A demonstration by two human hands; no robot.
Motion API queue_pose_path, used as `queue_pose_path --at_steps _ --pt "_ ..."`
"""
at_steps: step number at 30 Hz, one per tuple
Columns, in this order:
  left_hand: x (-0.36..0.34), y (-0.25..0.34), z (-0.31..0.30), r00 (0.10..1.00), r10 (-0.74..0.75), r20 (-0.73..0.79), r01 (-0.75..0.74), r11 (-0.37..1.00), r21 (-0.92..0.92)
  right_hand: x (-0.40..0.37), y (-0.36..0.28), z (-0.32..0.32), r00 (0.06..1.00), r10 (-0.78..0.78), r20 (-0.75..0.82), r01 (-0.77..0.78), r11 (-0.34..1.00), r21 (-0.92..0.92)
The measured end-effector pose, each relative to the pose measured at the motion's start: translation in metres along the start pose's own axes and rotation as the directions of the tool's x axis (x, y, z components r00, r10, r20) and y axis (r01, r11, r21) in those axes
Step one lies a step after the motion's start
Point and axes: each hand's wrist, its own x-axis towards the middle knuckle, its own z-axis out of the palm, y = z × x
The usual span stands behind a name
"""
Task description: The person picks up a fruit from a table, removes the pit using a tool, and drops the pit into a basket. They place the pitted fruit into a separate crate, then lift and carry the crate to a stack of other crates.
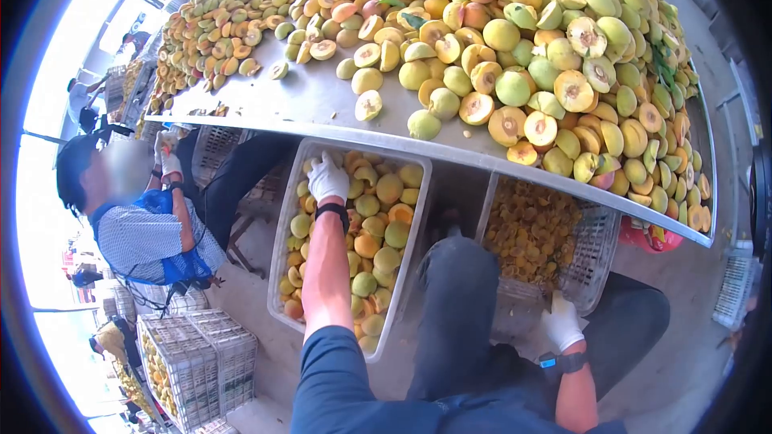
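Note:
My left hand (pixel 328 179), in a white glove, reaches over the far end of a pale plastic crate (pixel 275 273) full of halved yellow-green peaches (pixel 367 245). Its fingers are apart and lie on the fruit; their tips are partly hidden. My right hand (pixel 563 323), also gloved, is beside the near rim of a grey slatted basket (pixel 591 261) between my knees. Its fingers are curled, and whatever they may hold cannot be made out. Brown peach pits and scraps (pixel 531 229) fill much of that basket.
A metal table (pixel 314 100) heaped with peach halves (pixel 498 40) stands ahead, its edge above the crate and basket. A seated person (pixel 153 225) works at the left. Stacked crates (pixel 201 362) stand behind them. A red container (pixel 653 237) sits under the table's right end.

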Motion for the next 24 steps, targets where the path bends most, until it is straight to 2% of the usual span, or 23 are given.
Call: queue_pose_path --at_steps 4,8,10,11,12,14,15,16,19,20,21,22,24 --pt "0.011 -0.005 -0.003 0.997 0.013 0.077 -0.007 0.997 -0.071 0.0 0.001 0.005 1.0 0.001 0.011 -0.001 1.0 -0.019" --pt "0.006 0.002 -0.018 0.999 -0.033 -0.018 0.03 0.983 -0.181 -0.001 0.0 0.002 0.999 -0.037 0.037 0.04 0.996 -0.083" --pt "-0.011 0.008 -0.042 0.947 -0.216 -0.238 0.057 0.841 -0.538 -0.001 0.002 0.002 0.999 -0.045 0.021 0.047 0.996 -0.078" --pt "-0.02 0.012 -0.054 0.905 -0.251 -0.345 -0.056 0.732 -0.679 -0.002 0.003 0.004 1.0 -0.022 0.023 0.023 0.997 -0.069" --pt "-0.027 0.016 -0.068 0.87 -0.223 -0.441 -0.16 0.718 -0.678 -0.002 0.002 0.007 1.0 0.0 0.028 0.002 0.998 -0.057" --pt "-0.036 0.036 -0.113 0.722 0.011 -0.692 -0.455 0.761 -0.463 -0.001 0.005 0.011 1.0 -0.008 0.023 0.009 0.999 -0.044" --pt "-0.037 0.051 -0.135 0.659 0.124 -0.742 -0.522 0.785 -0.333 -0.001 0.008 0.012 1.0 -0.012 0.024 0.013 0.999 -0.043" --pt "-0.034 0.064 -0.148 0.749 0.181 -0.638 -0.479 0.813 -0.332 0.0 0.009 0.013 1.0 -0.02 0.016 0.021 0.999 -0.046" --pt "0.022 0.088 -0.115 0.863 0.288 -0.415 -0.418 0.869 -0.265 0.002 0.012 0.014 0.999 -0.024 0.026 0.025 0.997 -0.073" --pt "0.039 0.093 -0.102 0.904 0.296 -0.31 -0.382 0.883 -0.272 0.001 0.012 0.014 0.999 -0.027 0.033 0.029 0.997 -0.069" --pt "0.043 0.101 -0.107 0.943 0.302 -0.142 -0.331 0.897 -0.292 0.001 0.012 0.012 0.999 -0.024 0.041 0.026 0.998 -0.063" --pt "0.048 0.106 -0.106 0.936 0.318 -0.152 -0.35 0.89 -0.294 0.001 0.011 0.009 1.0 -0.016 0.024 0.017 0.998 -0.053" --pt "0.053 0.112 -0.105 0.956 0.29 -0.048 -0.289 0.894 -0.344 -0.002 0.006 0.007 0.999 0.007 0.047 -0.005 0.998 -0.056"
